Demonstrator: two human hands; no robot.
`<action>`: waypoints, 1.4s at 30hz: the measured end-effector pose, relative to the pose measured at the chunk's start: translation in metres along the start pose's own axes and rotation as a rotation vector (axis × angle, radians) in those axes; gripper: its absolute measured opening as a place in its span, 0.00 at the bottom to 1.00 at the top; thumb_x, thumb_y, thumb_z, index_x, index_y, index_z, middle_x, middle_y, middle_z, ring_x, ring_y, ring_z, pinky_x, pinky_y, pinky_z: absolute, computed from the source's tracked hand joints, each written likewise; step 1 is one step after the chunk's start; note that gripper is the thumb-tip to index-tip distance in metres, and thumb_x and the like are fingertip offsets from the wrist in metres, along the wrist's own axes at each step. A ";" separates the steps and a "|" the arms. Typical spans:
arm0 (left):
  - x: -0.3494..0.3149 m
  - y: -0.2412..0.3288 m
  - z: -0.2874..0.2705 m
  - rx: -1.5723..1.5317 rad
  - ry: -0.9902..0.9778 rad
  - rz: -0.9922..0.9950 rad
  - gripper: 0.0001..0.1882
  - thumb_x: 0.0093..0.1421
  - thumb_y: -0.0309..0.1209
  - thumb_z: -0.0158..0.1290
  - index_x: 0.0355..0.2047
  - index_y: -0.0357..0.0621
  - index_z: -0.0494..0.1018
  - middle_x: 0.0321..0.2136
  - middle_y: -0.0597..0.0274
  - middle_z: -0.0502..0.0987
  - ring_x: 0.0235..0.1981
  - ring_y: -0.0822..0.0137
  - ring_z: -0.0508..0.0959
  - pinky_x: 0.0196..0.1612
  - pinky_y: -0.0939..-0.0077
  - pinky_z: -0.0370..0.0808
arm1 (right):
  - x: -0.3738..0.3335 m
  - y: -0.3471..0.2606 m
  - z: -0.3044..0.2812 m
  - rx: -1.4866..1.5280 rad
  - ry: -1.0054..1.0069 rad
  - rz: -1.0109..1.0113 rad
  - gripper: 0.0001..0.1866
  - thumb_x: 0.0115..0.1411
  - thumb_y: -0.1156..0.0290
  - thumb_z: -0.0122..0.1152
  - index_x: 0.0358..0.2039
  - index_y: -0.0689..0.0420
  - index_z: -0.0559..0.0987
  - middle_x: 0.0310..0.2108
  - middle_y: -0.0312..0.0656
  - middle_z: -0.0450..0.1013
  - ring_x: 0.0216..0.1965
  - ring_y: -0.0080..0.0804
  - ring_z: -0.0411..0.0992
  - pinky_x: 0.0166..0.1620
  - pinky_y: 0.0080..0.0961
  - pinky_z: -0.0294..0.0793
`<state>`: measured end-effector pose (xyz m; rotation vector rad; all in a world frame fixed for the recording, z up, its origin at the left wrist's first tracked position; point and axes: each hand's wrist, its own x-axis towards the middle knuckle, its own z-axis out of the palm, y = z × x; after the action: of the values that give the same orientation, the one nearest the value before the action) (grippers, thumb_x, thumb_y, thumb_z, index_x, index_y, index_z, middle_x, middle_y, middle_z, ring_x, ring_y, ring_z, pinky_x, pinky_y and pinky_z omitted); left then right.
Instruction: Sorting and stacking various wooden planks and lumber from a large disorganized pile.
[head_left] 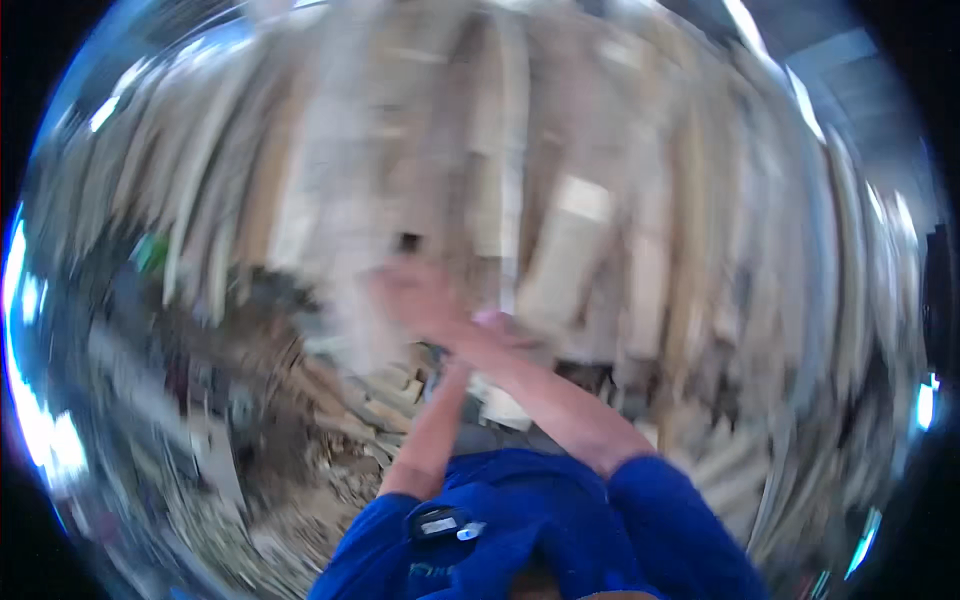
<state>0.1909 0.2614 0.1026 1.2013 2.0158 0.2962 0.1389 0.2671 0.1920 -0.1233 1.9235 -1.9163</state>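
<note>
At far left, a small green patch [152,252] shows beside a tall row of wooden boards [690,200] standing side by side across the far part of the scene, streaked by motion blur. Nearer on the left, a grey flat panel [217,460] stands tilted, with wood scraps [335,465] littering the ground to its right. The forearms cross, the right one over the left. The right hand [412,297] therefore reaches left, over the boards, just nearer than a small dark square spot [408,242]; blur hides whether it is open or gripping. To its right, the left hand [502,328] is partly covered by the right forearm; its grip cannot be told either. Just right and beyond it, a short pale board [568,250] leans, tilted to the right; contact with the hand is unclear.
</note>
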 end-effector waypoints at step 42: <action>0.037 0.004 0.061 -1.757 0.202 -0.332 0.32 0.56 0.26 0.66 0.59 0.38 0.64 0.48 0.55 0.79 0.48 0.61 0.80 0.54 0.65 0.77 | -0.410 0.070 -0.303 0.245 1.102 0.495 0.26 0.65 0.54 0.58 0.53 0.65 0.77 0.50 0.46 0.77 0.49 0.40 0.76 0.54 0.36 0.72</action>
<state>0.2266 0.2835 0.0446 -0.2882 1.1942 1.5721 0.4203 0.6971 0.2062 1.6066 1.9247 -1.9616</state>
